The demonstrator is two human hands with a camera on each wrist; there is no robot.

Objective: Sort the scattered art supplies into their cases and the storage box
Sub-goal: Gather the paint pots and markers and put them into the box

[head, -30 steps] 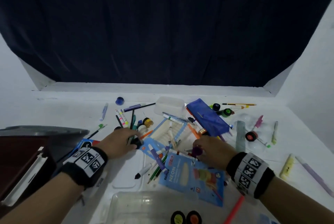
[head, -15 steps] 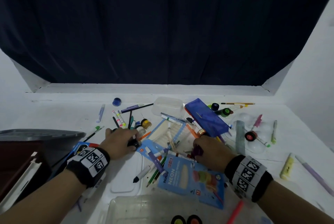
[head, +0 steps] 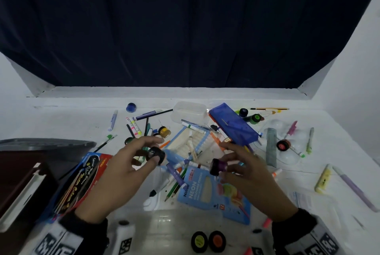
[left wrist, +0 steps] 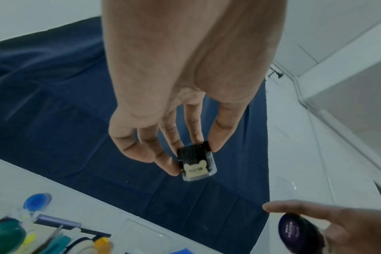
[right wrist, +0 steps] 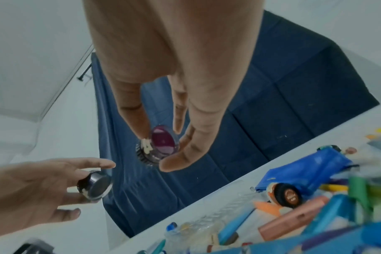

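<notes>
Both your hands are loaded: your left hand [head: 131,164] pinches a black paint pot [head: 155,154], your right hand [head: 244,172] a purple paint pot [head: 218,166] lying sideways, cap pointing left, and the clear storage box [head: 164,222] sits just below, nearer you, roughly equally close to both.

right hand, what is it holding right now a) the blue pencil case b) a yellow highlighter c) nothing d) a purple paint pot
d: the right hand pinches a small purple paint pot with a ribbed black cap between thumb and fingers, lifted off the table; the blue pencil case and yellow highlighter lie untouched.
</notes>
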